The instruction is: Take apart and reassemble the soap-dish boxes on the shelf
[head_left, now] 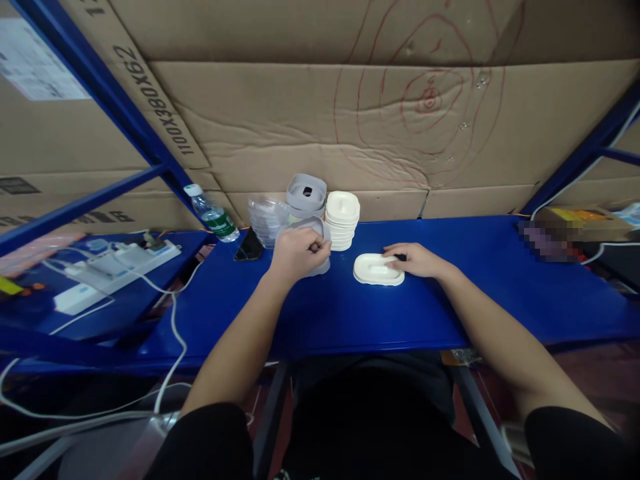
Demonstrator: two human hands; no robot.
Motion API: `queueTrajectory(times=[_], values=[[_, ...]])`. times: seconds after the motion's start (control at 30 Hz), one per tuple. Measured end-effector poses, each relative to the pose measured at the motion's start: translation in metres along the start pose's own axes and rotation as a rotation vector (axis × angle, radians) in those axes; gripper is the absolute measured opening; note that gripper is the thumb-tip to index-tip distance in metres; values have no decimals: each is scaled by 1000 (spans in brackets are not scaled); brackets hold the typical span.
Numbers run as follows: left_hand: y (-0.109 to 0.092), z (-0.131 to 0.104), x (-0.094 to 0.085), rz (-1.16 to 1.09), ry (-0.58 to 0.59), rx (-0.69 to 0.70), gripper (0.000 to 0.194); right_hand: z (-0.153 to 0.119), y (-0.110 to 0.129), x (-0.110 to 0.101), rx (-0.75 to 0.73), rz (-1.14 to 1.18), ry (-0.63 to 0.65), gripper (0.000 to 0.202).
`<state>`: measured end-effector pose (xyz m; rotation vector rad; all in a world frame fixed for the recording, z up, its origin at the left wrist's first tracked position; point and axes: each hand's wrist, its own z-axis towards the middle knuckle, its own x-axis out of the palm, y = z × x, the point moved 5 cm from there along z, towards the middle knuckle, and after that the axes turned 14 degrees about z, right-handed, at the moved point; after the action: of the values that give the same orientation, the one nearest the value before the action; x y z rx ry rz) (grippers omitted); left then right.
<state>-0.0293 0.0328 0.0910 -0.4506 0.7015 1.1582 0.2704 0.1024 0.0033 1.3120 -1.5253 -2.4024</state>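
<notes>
My left hand [298, 254] grips a grey plastic piece [320, 230] held upright just above the blue shelf top [350, 313]. My right hand [416, 259] rests with its fingers on a single cream oval tray [374, 270] lying flat on the blue surface. Behind them stand a stack of cream trays [343, 220], a stack of grey pieces [306, 193] and a pile of clear plastic shells [265, 215].
A black phone [249, 245] lies left of my left hand, a water bottle [213, 215] stands further left. A white power strip [117, 263] with cables sits on the lower left shelf. Cardboard boxes [320, 113] wall the back. A small box [580, 223] sits far right.
</notes>
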Motion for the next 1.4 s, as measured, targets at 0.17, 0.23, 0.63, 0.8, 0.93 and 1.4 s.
queueTrajectory(times=[0.17,0.23,0.63,0.8,0.93,1.4], values=[[-18,-8,-14,-360,-274,-125,33,-1,32,3,-88,-3,-121,59],[-24,-12,-9,-536,-265,-209,33,-2,43,8,-132,6,-132,80],[-56,-18,66,-1363,255,-321,59,-6,44,-3,-185,-67,-404,133],[-52,-21,73,-1169,318,-300,79,-9,42,-16,-130,-99,-334,118],[-51,-25,74,-915,428,-236,69,-10,39,-19,-63,-97,-227,108],[-56,-33,82,-538,677,-45,57,-8,23,-2,26,-164,-3,112]])
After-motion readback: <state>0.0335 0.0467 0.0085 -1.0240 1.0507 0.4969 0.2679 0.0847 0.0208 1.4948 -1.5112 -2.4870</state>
